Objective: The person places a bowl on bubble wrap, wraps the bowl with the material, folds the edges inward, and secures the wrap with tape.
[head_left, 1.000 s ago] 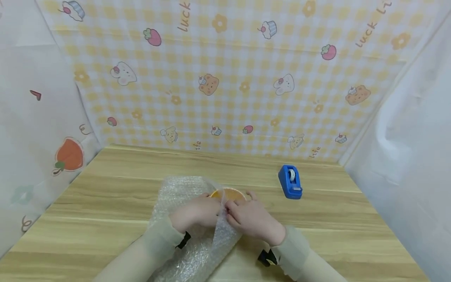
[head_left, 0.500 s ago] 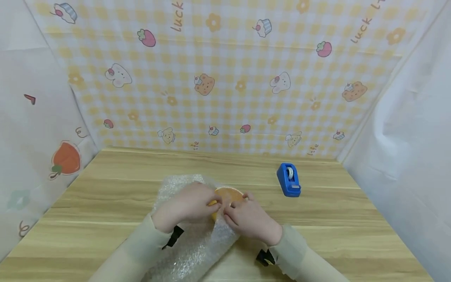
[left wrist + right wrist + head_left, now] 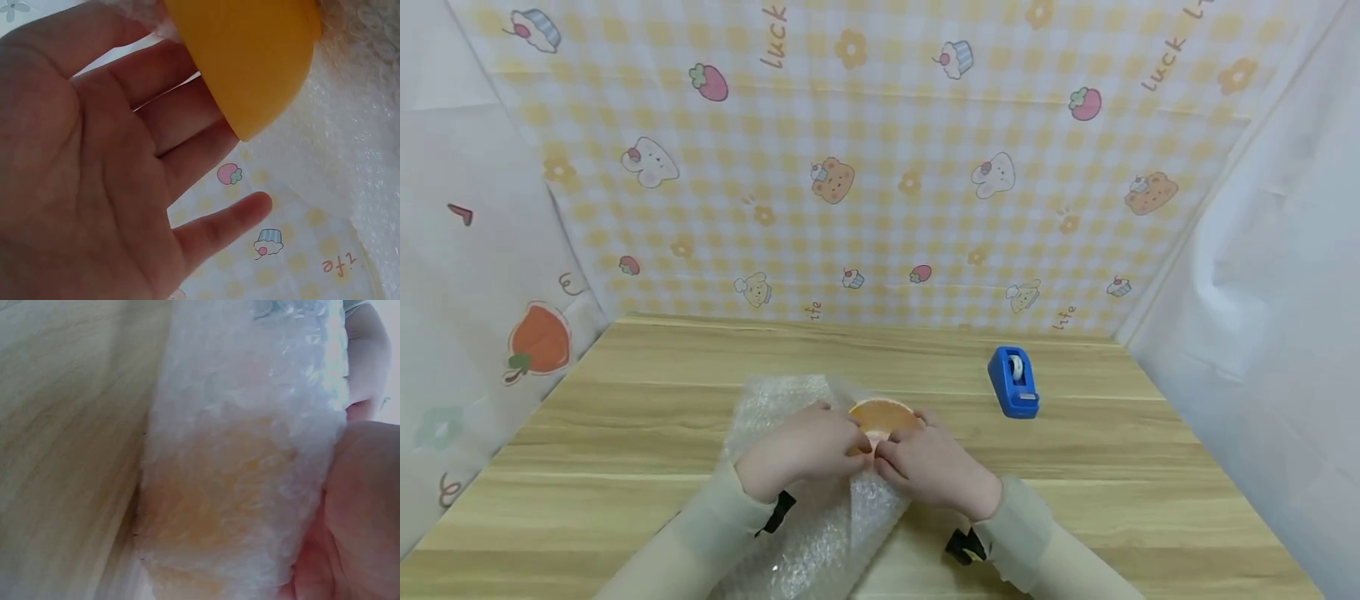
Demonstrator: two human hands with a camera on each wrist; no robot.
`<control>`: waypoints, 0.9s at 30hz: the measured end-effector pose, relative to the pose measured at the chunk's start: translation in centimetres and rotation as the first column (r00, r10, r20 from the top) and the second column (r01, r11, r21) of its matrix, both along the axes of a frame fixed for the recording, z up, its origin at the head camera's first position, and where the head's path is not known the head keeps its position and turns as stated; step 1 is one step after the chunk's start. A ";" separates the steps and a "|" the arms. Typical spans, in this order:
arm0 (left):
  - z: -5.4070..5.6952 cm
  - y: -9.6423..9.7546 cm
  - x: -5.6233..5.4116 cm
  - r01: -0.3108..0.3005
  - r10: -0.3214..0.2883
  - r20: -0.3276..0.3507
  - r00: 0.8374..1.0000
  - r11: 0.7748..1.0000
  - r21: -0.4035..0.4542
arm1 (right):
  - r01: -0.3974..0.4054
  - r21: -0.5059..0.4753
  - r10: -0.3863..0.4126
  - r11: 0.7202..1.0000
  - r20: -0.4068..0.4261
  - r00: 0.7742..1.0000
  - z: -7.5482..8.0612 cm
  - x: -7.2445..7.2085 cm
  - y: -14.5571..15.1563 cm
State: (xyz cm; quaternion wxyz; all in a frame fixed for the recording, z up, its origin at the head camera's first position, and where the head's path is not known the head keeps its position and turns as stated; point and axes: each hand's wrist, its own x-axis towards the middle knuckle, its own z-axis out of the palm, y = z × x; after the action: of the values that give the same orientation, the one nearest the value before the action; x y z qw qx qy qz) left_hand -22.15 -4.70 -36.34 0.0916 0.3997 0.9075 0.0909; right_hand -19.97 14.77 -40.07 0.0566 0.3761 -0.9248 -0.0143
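A yellow bowl with an orange interior lies partly wrapped in bubble wrap on the wooden table. My left hand holds the bowl's near-left rim; in the left wrist view its fingers pass behind the yellow edge, the little finger sticking out free. A bit of wrap shows by the thumb. My right hand grips the wrap folded over the bowl's right side, its fingertips mostly hidden. Through the bubble wrap in the right wrist view, the bowl shows as a blurred orange patch.
A blue tape dispenser with a roll of tape stands at the back right of the wooden table. Loose bubble wrap spreads left and toward the front edge. A checked cloth wall rises behind the table, with white cloth on both sides.
My left hand lifted off the folded wrap, moved left and up, then came back down to the bowl's rim. The wrap's raised flap now lies lower. My right hand stayed nearly in place.
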 end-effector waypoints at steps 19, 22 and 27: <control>-0.9 -0.6 -1.3 0.036 -0.041 0.082 0.996 0.997 0.061 | -0.039 -0.035 0.044 0.999 0.124 0.991 0.8 0.1 0.3; -0.4 -1.4 -1.2 0.057 -0.066 0.051 0.997 0.988 0.146 | -0.028 -0.025 0.031 0.999 0.107 0.994 0.6 0.2 0.2; 0.8 -3.3 -0.8 0.096 -0.092 -0.026 0.995 0.963 0.252 | -0.018 -0.018 0.020 1.000 0.103 0.994 0.6 0.2 0.2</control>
State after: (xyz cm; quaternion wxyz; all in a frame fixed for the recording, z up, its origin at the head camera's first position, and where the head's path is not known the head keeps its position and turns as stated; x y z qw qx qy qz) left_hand -22.92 -8.04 -35.52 0.0377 0.4513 0.8692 0.1984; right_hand -19.81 15.00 -39.48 0.0119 0.3845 -0.9229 0.0134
